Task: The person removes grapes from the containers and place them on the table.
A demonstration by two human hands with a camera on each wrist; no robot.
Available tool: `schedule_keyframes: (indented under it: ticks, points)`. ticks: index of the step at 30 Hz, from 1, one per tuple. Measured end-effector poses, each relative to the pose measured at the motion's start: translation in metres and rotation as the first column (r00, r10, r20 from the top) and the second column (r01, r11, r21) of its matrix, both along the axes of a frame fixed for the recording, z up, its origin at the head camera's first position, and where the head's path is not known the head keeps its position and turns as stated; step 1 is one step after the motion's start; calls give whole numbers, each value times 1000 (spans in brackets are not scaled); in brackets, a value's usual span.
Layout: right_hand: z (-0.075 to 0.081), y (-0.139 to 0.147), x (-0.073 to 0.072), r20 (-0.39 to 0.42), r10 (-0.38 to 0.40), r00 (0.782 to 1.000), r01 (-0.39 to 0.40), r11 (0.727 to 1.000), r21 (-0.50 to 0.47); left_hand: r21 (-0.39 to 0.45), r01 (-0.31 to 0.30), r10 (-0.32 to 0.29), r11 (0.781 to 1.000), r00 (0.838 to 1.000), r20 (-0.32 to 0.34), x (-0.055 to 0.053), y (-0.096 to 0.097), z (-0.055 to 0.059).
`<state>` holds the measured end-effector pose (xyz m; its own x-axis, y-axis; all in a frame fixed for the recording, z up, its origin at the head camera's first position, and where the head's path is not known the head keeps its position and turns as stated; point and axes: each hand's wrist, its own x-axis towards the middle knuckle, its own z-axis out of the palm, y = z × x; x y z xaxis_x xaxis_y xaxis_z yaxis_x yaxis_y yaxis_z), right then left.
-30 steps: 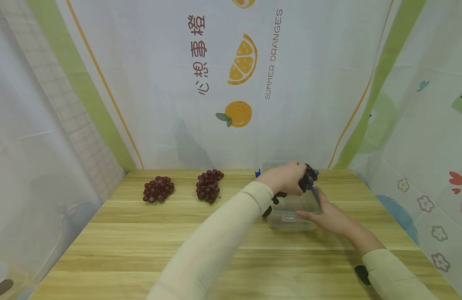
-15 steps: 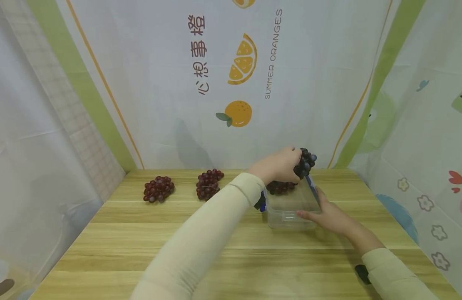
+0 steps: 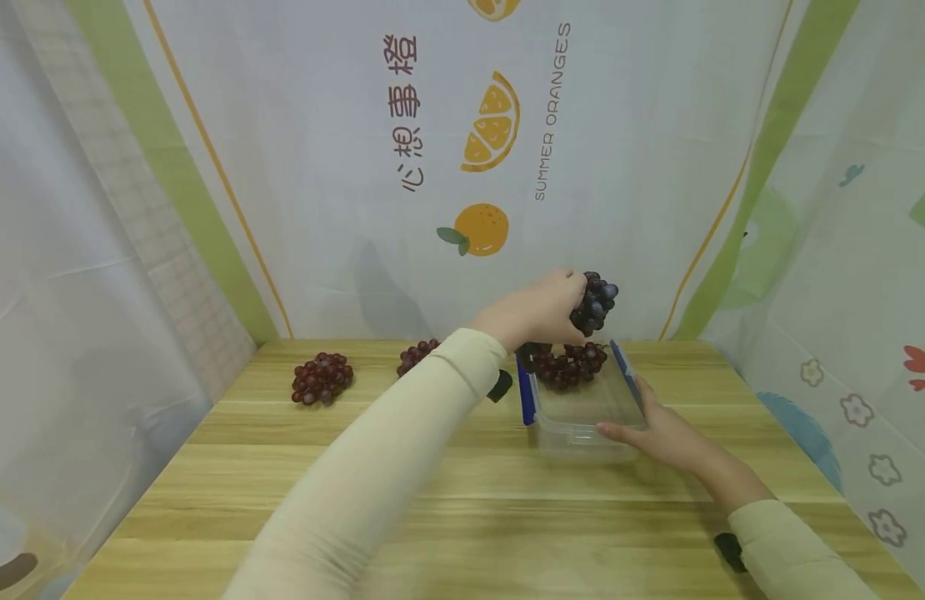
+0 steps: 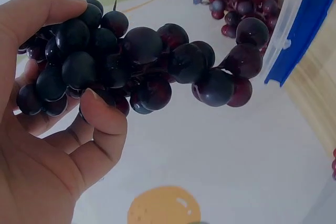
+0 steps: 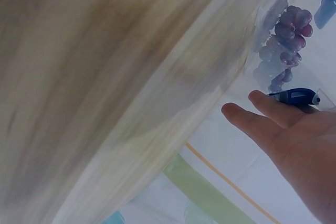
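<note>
Dark grapes raised, left hand gripping them, right hand on box, apparently straight-fingered

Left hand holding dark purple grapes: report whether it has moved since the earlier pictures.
Yes: the left hand has moved up and leftward in the head view, nearer the round, green-leaved printed orange.

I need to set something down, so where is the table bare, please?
Bare table: in front of the box, between the left sleeve and right sleeve; also before the leftmost grapes. Crowded: the box, with red grapes inside, left hand near, right hand touching.
</note>
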<state>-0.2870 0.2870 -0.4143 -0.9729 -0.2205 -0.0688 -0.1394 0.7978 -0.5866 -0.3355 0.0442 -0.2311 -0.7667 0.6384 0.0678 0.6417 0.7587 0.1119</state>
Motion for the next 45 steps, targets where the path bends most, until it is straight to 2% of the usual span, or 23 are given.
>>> schedule_keyframes:
  ticks: [7,12,20,26,30,36,45]
  points:
    - [-2,0,0,-23,0,1000,0,1000,-2,12,-40,40,999,999,28,7,-24,17]
    - [-1,0,1,-25,2,1000,-1,1000,10,11,-91,90,996,995,39,15,-44,29]
    - [0,0,3,-7,-1,1000,1,999,39,28,-131,130,991,991,35,25,-76,37]
    - [1,0,4,-18,1,1000,0,1000,29,78,-156,153,985,987,44,30,-98,32]
    - [1,-2,3,-17,5,1000,-4,999,34,83,-160,157,984,987,44,35,-111,25]
    - [0,3,4,-17,14,1000,-13,999,30,109,-194,187,975,980,71,50,-126,12]
    - [-1,10,4,4,27,1000,-27,999,26,182,-274,249,944,957,146,69,-157,-14]
